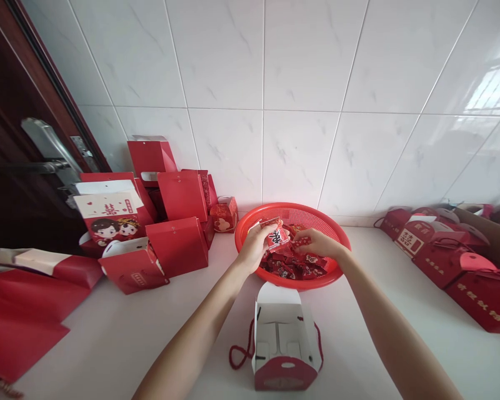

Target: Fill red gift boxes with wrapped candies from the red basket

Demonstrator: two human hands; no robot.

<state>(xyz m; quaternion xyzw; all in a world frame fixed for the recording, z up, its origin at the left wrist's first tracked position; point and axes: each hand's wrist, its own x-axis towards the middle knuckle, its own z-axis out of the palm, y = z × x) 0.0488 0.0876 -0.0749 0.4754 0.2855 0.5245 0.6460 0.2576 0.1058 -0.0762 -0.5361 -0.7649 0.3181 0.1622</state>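
Note:
A red plastic basket (294,284) stands against the tiled wall, with several small red candy packets (289,268) inside. Over its left side, my left hand (258,239) is closed on a red packet with white and black print (277,238). My right hand (312,244) reaches into the basket's right half, fingers pinched on a red wrapped packet (300,242). In front of the basket, between my forearms, an open gift box (285,372) shows its white inside, which holds no visible packets. Dark red cord handles (250,347) hang at its sides.
Several red boxes (179,244) stand at the left, some with tops open. More red boxes lie at the near left (25,305). Closed red gift boxes with cords (454,272) line the right side. A dark door with a metal handle (45,164) is at the far left.

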